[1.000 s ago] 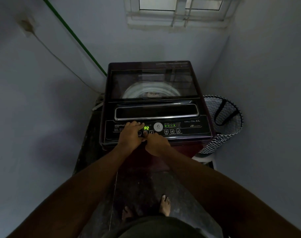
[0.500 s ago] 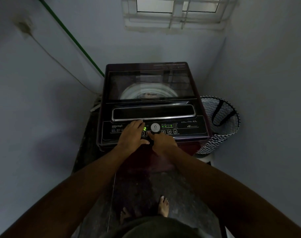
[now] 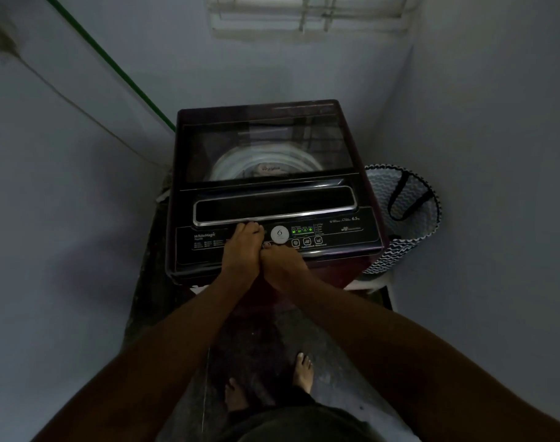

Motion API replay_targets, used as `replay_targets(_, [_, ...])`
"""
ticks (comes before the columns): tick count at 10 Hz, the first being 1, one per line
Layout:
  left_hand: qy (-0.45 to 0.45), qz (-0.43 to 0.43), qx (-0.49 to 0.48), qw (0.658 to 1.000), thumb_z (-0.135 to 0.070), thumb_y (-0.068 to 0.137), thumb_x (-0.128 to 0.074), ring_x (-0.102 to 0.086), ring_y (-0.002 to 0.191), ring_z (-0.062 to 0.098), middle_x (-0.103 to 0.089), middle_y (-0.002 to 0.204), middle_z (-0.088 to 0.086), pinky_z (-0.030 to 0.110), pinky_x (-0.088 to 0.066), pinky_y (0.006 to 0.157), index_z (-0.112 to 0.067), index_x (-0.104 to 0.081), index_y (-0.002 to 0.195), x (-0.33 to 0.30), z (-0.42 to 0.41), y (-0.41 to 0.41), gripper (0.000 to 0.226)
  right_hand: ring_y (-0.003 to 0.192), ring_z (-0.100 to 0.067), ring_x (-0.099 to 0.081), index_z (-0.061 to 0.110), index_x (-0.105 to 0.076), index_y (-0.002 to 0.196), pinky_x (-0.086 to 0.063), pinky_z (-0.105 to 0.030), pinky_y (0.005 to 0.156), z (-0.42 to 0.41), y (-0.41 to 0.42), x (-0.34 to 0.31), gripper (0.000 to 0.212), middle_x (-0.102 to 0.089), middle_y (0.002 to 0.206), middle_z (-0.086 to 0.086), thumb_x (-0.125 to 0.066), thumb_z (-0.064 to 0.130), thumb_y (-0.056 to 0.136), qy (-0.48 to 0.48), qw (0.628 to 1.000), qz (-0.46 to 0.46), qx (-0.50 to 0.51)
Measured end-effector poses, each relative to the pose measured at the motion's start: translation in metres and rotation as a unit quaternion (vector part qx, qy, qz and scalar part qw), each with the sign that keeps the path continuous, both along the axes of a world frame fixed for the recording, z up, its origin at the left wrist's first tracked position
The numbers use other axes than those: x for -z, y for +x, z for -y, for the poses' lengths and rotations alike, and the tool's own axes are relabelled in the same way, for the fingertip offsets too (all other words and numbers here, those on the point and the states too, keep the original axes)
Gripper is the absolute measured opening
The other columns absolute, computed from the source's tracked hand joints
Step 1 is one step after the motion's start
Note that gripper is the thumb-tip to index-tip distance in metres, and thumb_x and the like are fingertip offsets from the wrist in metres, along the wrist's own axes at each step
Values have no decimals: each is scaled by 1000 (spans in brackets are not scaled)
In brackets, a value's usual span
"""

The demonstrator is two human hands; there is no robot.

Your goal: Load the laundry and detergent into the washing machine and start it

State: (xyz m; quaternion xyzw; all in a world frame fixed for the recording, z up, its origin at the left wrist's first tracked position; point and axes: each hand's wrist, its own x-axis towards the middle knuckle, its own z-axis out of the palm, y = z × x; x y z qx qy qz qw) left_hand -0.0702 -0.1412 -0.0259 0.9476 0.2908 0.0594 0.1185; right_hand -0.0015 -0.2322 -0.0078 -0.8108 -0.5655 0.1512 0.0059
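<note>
A dark maroon top-loading washing machine (image 3: 208,148) stands in a narrow corner with its glass lid (image 3: 266,148) closed; the white drum shows through the glass. On its front control panel (image 3: 342,232) sit a round white dial and small green lights. My left hand (image 3: 242,250) lies flat on the panel left of the dial, fingers straight, covering the display. My right hand (image 3: 283,264) is pressed against it from the right, a fingertip on a button just below the dial's left side. Neither hand holds anything.
A black-and-white patterned laundry basket (image 3: 403,218) stands right of the machine on a white stool. Walls close in on both sides. A green pipe (image 3: 113,65) runs down the left wall. My bare feet (image 3: 302,373) stand on the dark floor.
Both hands stayed on the panel; my left hand now covers the green digit display that showed before. The view has tilted slightly downward.
</note>
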Motion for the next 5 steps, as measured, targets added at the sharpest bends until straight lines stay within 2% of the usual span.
replay_targets(1, [-1, 9, -10, 1000, -14, 88, -57, -47, 108, 19, -57, 117, 2, 27, -45, 79, -13, -60, 111, -4, 3, 3, 23, 92, -31, -66, 10, -64, 107, -55, -41, 78, -3, 11, -6, 18, -66, 105, -13, -54, 16, 94, -3, 1000, -21, 19])
replay_targets(2, [-6, 5, -25, 1000, -14, 87, -59, -47, 103, 17, -56, 113, 0, 24, -40, 73, -14, -60, 101, -7, 7, 4, 15, 91, -26, -66, 16, -65, 106, -51, -37, 76, -3, 20, -6, 20, -66, 104, -7, -55, 27, 94, 0, 1000, -8, 13])
replay_targets(3, [-20, -12, -20, 1000, -19, 85, -65, -46, 109, 17, -53, 123, 0, 26, -43, 78, -13, -58, 115, -10, 9, 0, 32, 92, -26, -64, 17, -65, 106, -50, -37, 77, 0, 15, -10, 21, -64, 102, -6, -53, 29, 94, 11, 1000, -11, 22])
replay_targets(4, [-30, -41, 7, 999, -35, 74, -78, -42, 123, 19, -45, 141, 1, 30, -42, 96, -11, -47, 137, -7, 6, -7, 75, 95, -27, -61, 17, -65, 109, -49, -39, 79, 11, 18, -3, 25, -59, 106, -8, -55, 31, 90, 33, 999, -15, 26])
replay_targets(5, [-28, -80, 13, 996, -47, 74, -76, -33, 137, 21, -35, 152, 4, 33, -29, 113, -11, -35, 147, -10, 3, -9, 91, 106, -30, -58, 10, -65, 116, -49, -41, 89, 22, 28, -2, 35, -59, 117, -12, -63, 27, 85, 34, 999, 8, 25])
